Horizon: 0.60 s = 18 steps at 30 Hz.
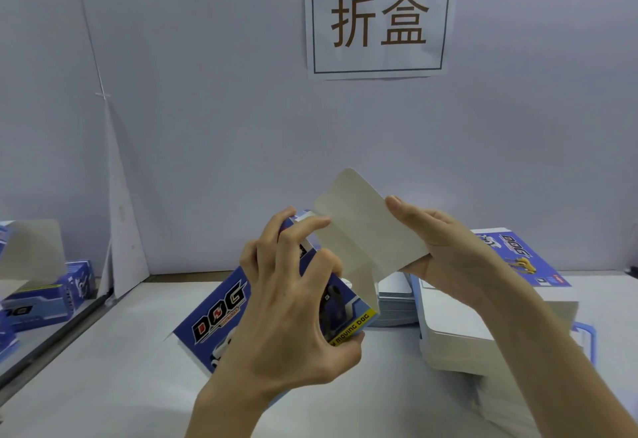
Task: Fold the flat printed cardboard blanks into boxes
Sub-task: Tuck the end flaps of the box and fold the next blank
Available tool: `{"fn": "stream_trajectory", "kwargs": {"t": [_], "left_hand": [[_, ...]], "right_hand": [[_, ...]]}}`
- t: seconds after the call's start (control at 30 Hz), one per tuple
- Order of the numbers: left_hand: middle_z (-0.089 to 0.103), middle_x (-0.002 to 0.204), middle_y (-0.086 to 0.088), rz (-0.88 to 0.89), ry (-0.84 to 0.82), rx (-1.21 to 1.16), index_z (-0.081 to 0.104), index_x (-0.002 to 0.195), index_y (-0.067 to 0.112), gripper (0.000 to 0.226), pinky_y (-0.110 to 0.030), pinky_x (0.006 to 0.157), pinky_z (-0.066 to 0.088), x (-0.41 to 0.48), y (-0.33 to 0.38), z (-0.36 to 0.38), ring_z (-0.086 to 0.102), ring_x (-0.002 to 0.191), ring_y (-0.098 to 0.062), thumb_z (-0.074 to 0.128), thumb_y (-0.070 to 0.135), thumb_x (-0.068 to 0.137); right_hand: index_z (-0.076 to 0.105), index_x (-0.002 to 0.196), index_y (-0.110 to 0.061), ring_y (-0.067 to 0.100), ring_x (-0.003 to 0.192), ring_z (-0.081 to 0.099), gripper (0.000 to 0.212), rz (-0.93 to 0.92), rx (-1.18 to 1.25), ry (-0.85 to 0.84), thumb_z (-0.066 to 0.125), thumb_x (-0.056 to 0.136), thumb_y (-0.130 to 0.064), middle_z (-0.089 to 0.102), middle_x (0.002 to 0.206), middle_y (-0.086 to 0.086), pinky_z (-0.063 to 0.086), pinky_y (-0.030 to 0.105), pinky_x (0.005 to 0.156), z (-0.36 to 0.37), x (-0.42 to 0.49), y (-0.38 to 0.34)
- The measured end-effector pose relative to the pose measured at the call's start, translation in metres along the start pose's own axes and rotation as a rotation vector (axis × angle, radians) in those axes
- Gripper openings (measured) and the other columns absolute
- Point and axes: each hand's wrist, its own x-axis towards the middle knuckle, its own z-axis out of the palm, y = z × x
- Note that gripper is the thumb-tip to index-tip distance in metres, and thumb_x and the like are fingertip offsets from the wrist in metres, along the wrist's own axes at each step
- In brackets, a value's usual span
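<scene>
A blue printed box with "DOG" lettering is held above the white table, partly folded into shape. My left hand grips its body, thumb under the yellow strip and fingers curled over the top edge. The box's plain grey lid flap stands open, pointing up and to the right. My right hand pinches that flap at its right edge, thumb on the inner face. A stack of flat blanks lies on the table at the right, partly hidden by my right forearm.
A second pile of blanks lies behind the box. Folded blue boxes sit at the far left, one with its flap up. A white wall with a paper sign closes the back. The white table stretches in front.
</scene>
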Motion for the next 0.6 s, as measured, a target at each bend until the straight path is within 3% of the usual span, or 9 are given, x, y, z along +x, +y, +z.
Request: {"fn": "stream_trajectory", "kwargs": {"t": [0.13, 0.23, 0.33, 0.47, 0.6], "left_hand": [[0.035, 0.140, -0.002, 0.000, 0.000, -0.007, 0.041, 0.095, 0.028, 0.064, -0.040, 0.103, 0.022, -0.001, 0.000, -0.001, 0.026, 0.136, -0.028, 0.075, 0.055, 0.049], [0.035, 0.139, -0.002, -0.004, -0.012, -0.002, 0.041, 0.096, 0.027, 0.063, -0.041, 0.103, 0.023, -0.001, 0.000, -0.001, 0.026, 0.136, -0.028, 0.075, 0.054, 0.049], [0.035, 0.139, -0.001, -0.003, -0.018, -0.003, 0.041, 0.097, 0.028, 0.065, -0.041, 0.103, 0.024, -0.001, 0.002, -0.002, 0.027, 0.135, -0.028, 0.075, 0.055, 0.049], [0.034, 0.140, -0.001, 0.021, -0.014, -0.005, 0.041, 0.098, 0.028, 0.066, -0.038, 0.105, 0.021, 0.001, 0.007, -0.002, 0.027, 0.135, -0.027, 0.075, 0.057, 0.049], [0.027, 0.144, 0.000, 0.014, -0.059, -0.039, 0.039, 0.098, 0.031, 0.066, -0.040, 0.105, 0.021, -0.001, 0.008, 0.003, 0.021, 0.139, -0.028, 0.076, 0.056, 0.049]], "right_hand": [[0.080, 0.082, -0.024, 0.010, 0.073, 0.068, 0.026, -0.020, -0.047, -0.054, 0.069, 0.079, -0.047, 0.074, 0.079, 0.001, 0.058, 0.026, 0.073, 0.005, 0.000, 0.004], [0.080, 0.083, -0.027, 0.005, 0.069, 0.065, 0.025, -0.026, -0.084, -0.073, 0.064, 0.082, -0.047, 0.073, 0.076, -0.003, 0.055, 0.019, 0.069, 0.009, 0.001, 0.006], [0.080, 0.078, -0.032, 0.002, 0.062, 0.063, 0.026, -0.051, -0.131, 0.004, 0.058, 0.075, -0.046, 0.071, 0.071, -0.006, 0.052, 0.015, 0.060, 0.010, 0.001, 0.007], [0.078, 0.079, -0.024, 0.008, 0.061, 0.062, 0.022, -0.080, -0.216, 0.186, 0.060, 0.089, -0.033, 0.072, 0.071, -0.005, 0.047, 0.018, 0.056, 0.001, 0.003, 0.011], [0.077, 0.068, -0.024, 0.008, 0.054, 0.058, 0.034, -0.041, -0.289, 0.213, 0.061, 0.069, -0.054, 0.066, 0.062, -0.004, 0.044, 0.020, 0.054, -0.005, 0.003, 0.002]]}}
